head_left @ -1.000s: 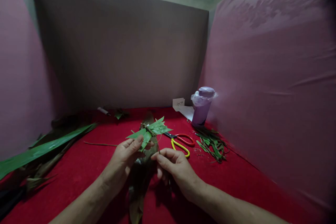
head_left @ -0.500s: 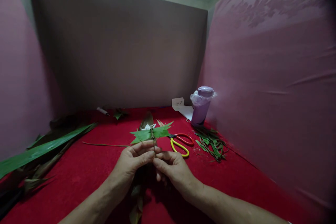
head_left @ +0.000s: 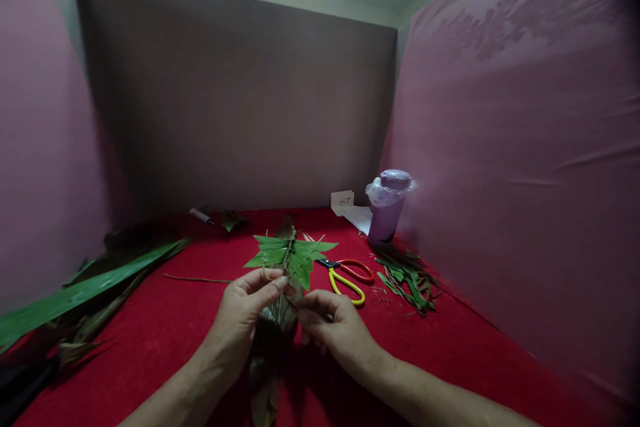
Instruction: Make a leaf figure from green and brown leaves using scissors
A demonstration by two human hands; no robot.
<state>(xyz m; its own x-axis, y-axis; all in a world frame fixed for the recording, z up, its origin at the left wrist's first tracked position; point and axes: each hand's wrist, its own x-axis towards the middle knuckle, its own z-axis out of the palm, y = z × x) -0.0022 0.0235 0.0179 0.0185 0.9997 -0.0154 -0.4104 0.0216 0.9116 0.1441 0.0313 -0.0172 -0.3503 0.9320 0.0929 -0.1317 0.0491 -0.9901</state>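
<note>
A green cut leaf piece (head_left: 300, 259) with jagged, pointed edges and a brown stem along its middle is held up over the red cloth. My left hand (head_left: 257, 293) pinches it near the stem's lower end between thumb and fingers. Just right of and below it, my right hand (head_left: 333, 320) is closed, thumb against fingers, at the stem's tail; exactly what sits between those fingertips is too small to make out. Beneath both hands lies a long dark dried leaf (head_left: 265, 367). Scissors (head_left: 350, 278) with one red and one yellow handle lie just beyond my right hand.
A purple tumbler (head_left: 387, 213) wrapped in clear plastic stands at the back right, beside white paper cards (head_left: 344, 202). Leaf scraps (head_left: 410, 280) are heaped at right. Long green leaves (head_left: 95, 287) lie at left. A small white tube (head_left: 201, 215) and a thin stem (head_left: 197, 279) lie farther back.
The leaf piece has tilted so that more of its face shows. My right hand has shifted slightly right and down, away from my left fingertips. The camera view has moved a little.
</note>
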